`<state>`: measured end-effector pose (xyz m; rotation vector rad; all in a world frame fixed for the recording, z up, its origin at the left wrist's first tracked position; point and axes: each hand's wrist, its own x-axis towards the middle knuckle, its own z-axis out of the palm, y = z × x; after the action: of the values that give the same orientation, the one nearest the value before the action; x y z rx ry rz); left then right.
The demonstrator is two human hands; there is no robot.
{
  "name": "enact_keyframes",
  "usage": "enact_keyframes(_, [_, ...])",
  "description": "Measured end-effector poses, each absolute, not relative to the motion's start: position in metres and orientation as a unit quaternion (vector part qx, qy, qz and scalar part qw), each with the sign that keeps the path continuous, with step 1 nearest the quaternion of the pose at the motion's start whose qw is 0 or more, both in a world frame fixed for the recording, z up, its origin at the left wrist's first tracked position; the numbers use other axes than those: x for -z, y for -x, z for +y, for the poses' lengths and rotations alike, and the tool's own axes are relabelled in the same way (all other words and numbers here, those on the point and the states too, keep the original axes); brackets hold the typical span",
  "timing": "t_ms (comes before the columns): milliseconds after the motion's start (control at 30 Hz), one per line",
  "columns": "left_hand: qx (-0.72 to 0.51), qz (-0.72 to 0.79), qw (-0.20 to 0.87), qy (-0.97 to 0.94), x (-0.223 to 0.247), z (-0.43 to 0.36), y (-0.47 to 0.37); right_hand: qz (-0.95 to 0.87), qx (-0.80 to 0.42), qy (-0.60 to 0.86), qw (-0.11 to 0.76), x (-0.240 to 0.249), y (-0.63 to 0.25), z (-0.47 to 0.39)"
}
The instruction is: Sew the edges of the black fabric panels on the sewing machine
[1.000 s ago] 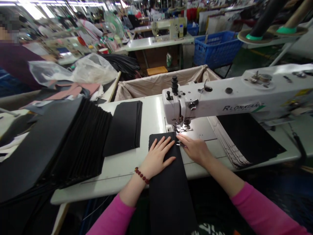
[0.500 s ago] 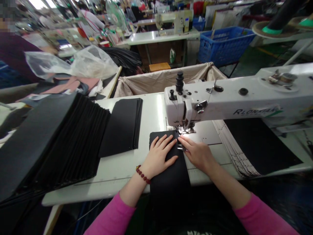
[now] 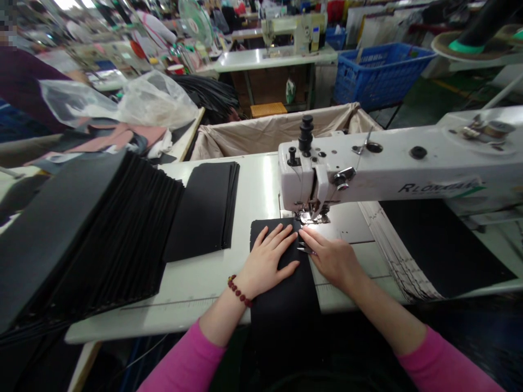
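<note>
A black panel (image 3: 281, 305) lies under the needle area of a white sewing machine (image 3: 351, 169) and hangs over the table's front edge. My left hand (image 3: 267, 261) rests flat on it, fingers spread, with a beaded bracelet at the wrist. Close by, my right hand (image 3: 333, 261) is closed around thread snips (image 3: 303, 249), whose pointed blades stick out to the left over the panel. Its fingertips press at the panel's right edge, just in front of the lit presser foot (image 3: 311, 218). The snips' handles are hidden in the palm.
To the left stand a small stack of black panels (image 3: 204, 212) and a larger leaning pile (image 3: 93, 234). More pieces with pale edges (image 3: 433, 245) lie beneath the machine arm. Behind the table are a cloth-lined bin (image 3: 253, 140) and a blue basket (image 3: 379, 73).
The view has shifted slightly, so the machine sits a little farther right in it. Both hands keep nearly the same pose on the panel.
</note>
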<state>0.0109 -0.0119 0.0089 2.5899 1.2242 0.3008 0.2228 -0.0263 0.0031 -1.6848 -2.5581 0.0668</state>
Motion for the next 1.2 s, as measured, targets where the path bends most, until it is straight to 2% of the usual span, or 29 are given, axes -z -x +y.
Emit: enact_keyframes(1200, [-0.144,0.418,0.147,-0.885,-0.0081,-0.0046,-0.0073,-0.831,-0.044,0.551,0.06,0.0006,-0.2245,-0.0259])
